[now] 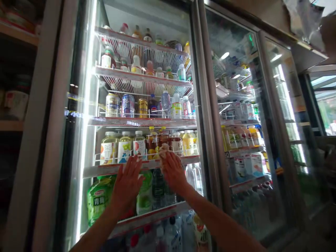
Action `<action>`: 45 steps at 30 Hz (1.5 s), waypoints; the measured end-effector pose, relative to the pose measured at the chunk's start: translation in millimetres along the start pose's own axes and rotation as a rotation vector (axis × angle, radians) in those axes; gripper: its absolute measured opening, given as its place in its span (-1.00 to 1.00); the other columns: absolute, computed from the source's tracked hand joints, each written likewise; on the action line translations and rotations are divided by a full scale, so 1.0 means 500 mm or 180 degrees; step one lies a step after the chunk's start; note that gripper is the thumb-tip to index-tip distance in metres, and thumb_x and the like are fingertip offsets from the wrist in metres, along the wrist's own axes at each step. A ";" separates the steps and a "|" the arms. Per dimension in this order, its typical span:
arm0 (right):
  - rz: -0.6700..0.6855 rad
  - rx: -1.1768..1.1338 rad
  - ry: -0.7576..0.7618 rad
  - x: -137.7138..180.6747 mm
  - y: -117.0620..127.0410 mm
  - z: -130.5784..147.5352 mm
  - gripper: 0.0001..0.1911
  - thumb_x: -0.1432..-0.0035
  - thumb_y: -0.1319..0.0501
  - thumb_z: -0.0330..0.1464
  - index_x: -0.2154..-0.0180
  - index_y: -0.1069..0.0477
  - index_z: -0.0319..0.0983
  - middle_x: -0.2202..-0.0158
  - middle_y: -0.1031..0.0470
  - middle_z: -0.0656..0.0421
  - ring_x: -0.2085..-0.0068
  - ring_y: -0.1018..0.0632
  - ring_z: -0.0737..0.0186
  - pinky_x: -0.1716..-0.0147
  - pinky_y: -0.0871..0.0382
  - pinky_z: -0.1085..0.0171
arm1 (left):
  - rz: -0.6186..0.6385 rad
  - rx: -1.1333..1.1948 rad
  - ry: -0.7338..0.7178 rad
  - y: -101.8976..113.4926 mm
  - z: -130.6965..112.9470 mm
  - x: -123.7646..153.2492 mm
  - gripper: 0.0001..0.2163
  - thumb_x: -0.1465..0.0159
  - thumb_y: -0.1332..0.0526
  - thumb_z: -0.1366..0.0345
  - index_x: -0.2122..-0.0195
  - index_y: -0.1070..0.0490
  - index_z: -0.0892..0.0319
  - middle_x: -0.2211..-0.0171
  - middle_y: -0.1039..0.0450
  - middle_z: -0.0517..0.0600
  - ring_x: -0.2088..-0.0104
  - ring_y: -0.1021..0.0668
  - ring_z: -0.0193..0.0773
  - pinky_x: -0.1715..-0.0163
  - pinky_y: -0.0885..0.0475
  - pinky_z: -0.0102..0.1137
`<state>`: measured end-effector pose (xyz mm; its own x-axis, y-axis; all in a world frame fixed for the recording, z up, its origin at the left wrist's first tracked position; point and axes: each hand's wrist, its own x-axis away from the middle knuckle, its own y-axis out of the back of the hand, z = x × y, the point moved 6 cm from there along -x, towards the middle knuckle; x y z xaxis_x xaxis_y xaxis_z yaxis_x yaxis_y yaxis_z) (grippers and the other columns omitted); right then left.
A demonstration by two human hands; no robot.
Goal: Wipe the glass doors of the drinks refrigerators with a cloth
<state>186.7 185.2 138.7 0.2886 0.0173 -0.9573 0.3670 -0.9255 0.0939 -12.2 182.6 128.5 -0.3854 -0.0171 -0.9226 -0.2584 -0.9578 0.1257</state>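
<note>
The glass door (147,14) of a drinks fridge stands closed in front of me. My right hand (173,173) presses a crumpled pale cloth (163,149) to the glass, around the height of a shelf of bottles. Lower and to the left, my left hand (128,182) is raised with its fingers stretched out flat and holds nothing. Whether its palm touches the glass, I cannot tell. Behind the door, a large green bottle (97,199) is left of my left hand, and tea bottles (139,143) stand above it.
Wire shelves (149,120) carry several rows of bottles and cans behind the glass. A metal door frame (210,105) parts this door from a second glass door (241,206) at right. Another shelf (15,125) with goods is at the left edge.
</note>
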 end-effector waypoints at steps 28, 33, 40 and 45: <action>-0.0638 0.0268 -0.0802 0.051 0.048 -0.057 -0.36 -0.26 0.12 -0.42 -0.30 0.35 -0.19 -0.32 0.11 0.00 -0.30 -0.01 0.04 -0.17 -0.10 -0.14 | 0.0018 -0.0012 0.0215 0.009 -0.010 0.098 -0.43 -0.26 0.03 0.24 -0.27 0.12 0.32 -0.26 0.00 0.23 -0.31 0.08 -0.07 -0.24 0.11 -0.04; 0.0264 0.0129 0.0073 0.105 0.015 -0.006 -0.32 -0.23 0.02 -0.40 -0.30 0.28 -0.20 -0.29 0.01 0.01 -0.30 -0.04 0.01 -0.19 -0.10 -0.08 | 0.0005 0.0015 0.0323 0.007 -0.020 0.099 -0.40 -0.27 0.03 0.23 -0.29 0.22 0.27 -0.27 0.04 0.21 -0.31 0.09 -0.09 -0.24 0.10 -0.03; -0.0270 0.0192 -0.0534 0.068 0.032 -0.014 -0.36 -0.25 0.06 -0.40 -0.30 0.24 -0.19 -0.30 0.02 0.03 -0.30 -0.04 0.05 -0.19 -0.08 -0.05 | 0.0048 -0.0105 0.0310 0.007 -0.021 0.105 -0.41 -0.26 0.02 0.25 -0.28 0.16 0.31 -0.26 0.00 0.23 -0.31 0.11 -0.10 -0.24 0.10 -0.05; 0.0244 0.0045 -0.0033 0.019 -0.008 0.050 -0.40 -0.25 0.05 -0.39 -0.29 0.15 -0.21 -0.28 -0.05 0.04 -0.29 -0.05 0.07 -0.21 -0.02 -0.03 | 0.0148 -0.0183 0.0135 0.018 0.006 0.122 -0.46 -0.26 0.02 0.24 -0.25 0.03 0.32 -0.25 -0.02 0.20 -0.30 0.05 -0.10 -0.24 0.07 -0.09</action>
<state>166.0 179.7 122.5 0.3061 -0.0578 -0.9503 0.3317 -0.9291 0.1634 -40.4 173.8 74.5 -0.3577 -0.0730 -0.9310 -0.1894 -0.9706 0.1489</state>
